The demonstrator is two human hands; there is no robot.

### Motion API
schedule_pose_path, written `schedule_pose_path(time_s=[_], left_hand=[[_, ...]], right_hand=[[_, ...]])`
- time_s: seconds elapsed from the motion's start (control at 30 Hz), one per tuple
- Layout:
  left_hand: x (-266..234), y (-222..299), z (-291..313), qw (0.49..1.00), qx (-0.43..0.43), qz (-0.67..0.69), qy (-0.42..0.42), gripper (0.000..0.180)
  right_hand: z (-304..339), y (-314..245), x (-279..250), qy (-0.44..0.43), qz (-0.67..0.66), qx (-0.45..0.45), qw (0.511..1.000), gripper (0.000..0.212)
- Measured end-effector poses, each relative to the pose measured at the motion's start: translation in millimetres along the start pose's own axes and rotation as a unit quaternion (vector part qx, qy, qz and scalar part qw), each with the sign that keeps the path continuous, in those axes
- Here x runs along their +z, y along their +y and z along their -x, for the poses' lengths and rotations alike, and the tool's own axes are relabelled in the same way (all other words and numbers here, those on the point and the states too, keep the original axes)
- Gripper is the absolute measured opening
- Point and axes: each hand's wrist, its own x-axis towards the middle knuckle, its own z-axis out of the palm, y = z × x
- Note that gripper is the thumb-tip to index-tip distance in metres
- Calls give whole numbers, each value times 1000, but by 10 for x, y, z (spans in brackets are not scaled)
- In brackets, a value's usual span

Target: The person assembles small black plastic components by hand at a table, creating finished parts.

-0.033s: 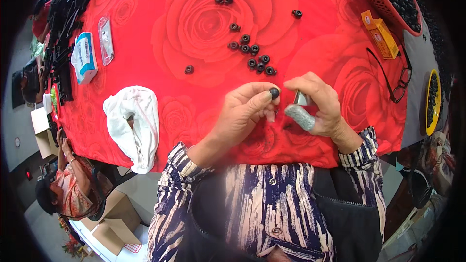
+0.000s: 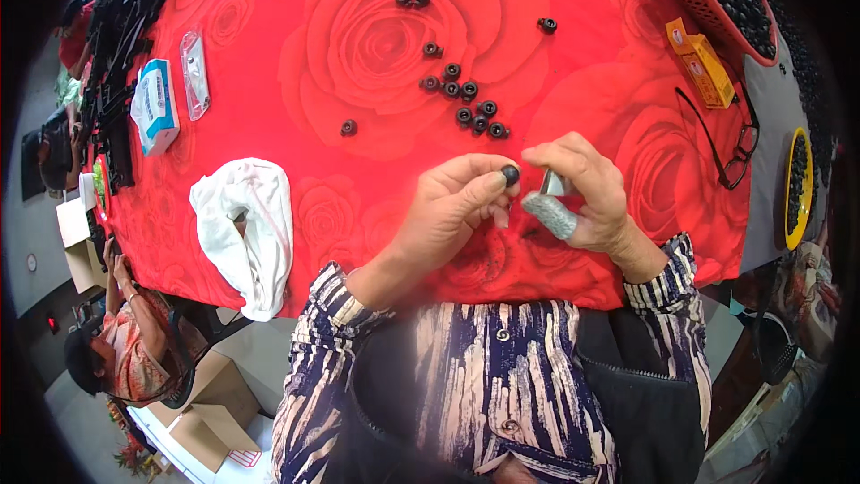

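Observation:
Between thumb and forefinger of my left hand (image 2: 452, 206) a small round black part (image 2: 511, 175) is pinched. Close to its right, my right hand (image 2: 596, 197) curls around a short, shiny metal blade (image 2: 554, 183); its handle, if any, is hidden by the fingers. A grey wrapping (image 2: 550, 216) covers the right thumb. The blade and the black part are slightly apart. Just beyond the hands lies a loose group of similar black parts (image 2: 469, 90) with ring-like openings, and one more (image 2: 348, 128) sits off to the left.
A red rose-patterned cloth (image 2: 376, 36) covers the table. White fabric (image 2: 242, 233), a tissue pack (image 2: 157, 108) and a clear plastic packet (image 2: 194, 76) lie left. Eyeglasses (image 2: 739, 157), an orange box (image 2: 703, 67), a red basket (image 2: 717, 0) and a yellow bowl (image 2: 797, 188) stand right. Another person (image 2: 134, 341) sits at left.
The black part in my left fingers has shifted very slightly to the right and down. My right hand has edged a little to the left.

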Motion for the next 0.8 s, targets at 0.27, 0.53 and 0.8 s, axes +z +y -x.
schedule_pose_path(time_s=[0.27,0.53,0.8], left_hand=[[52,-120,-13,999,-26,12,-14,22],[-12,-134,-9,998,-45,12,-40,24],[17,35,39,999,-28,-13,-7,20]], right_hand=[[15,-21,75,19,103,-130,986,38],[44,-33,119,36,129,-154,979,29],[7,45,151,42,119,-174,977,27]])
